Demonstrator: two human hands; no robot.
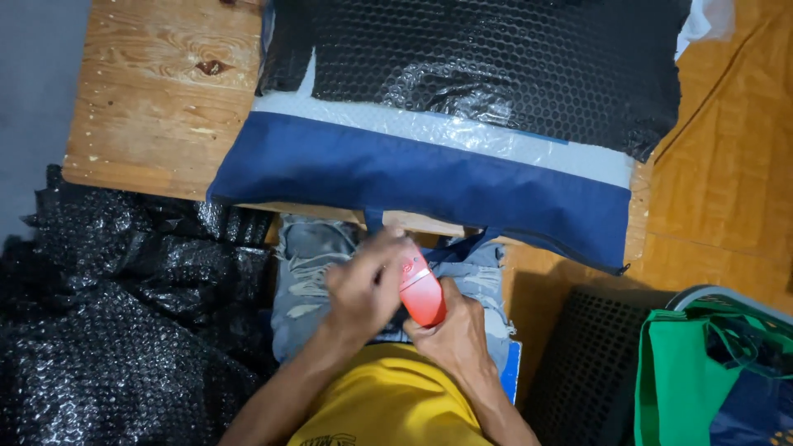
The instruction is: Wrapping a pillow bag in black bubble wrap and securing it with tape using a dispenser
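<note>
Your right hand (453, 330) is closed around the lower part of a red tool (421, 291), maybe a small cutter or tape dispenser, and holds it just above your lap. Your left hand (363, 285) is curled over the upper end of the same red tool, with the fingers bent together on it, so both hands touch it and each other. Under the hands you see torn light denim (310, 281) and your yellow shirt (388, 400). In front of you, on the wooden tabletop (153, 99), lies a dark blue fabric bag (413, 177), and its near edge hangs a little over the edge of the tabletop. A strip of clear bubble wrap (462, 132) and a big sheet of black bubble wrap (496, 58) cover the far part of the bag. To your left is a heap of more black bubble wrap (116, 322). At your right, low down, a green bag (686, 380) stands beside a black mesh basket (582, 363).
</note>
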